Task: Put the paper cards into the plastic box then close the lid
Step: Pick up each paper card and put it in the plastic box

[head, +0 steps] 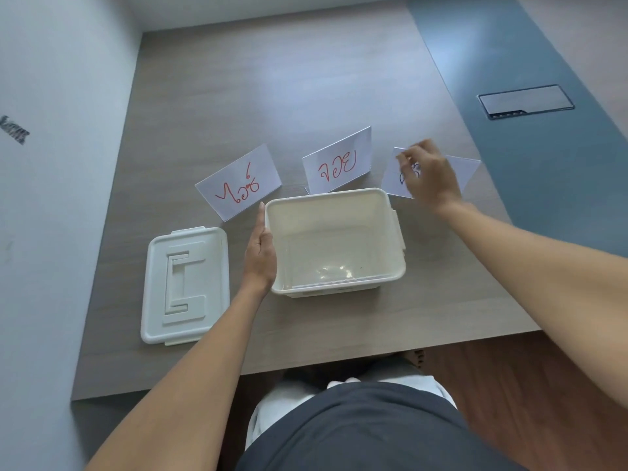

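A cream plastic box [390,232] stands open on the wooden table, and something thin and clear lies along its near inner wall. Its white lid [185,283] lies flat to the left. Three white paper cards stand behind the box: a left card [238,186] and a middle card [336,161] with red writing, and a right card [390,178] with blue writing. My left hand [260,249] rests flat against the box's left wall. My right hand [428,173] is over the right card, fingers curled at its top edge, blurred; whether it grips is unclear.
The table's near edge [306,365] runs in front of my lap. A grey-blue strip on the right holds a dark rectangular cable hatch [525,102]. A pale wall [61,164] borders the table on the left. Bare wood lies beyond the cards.
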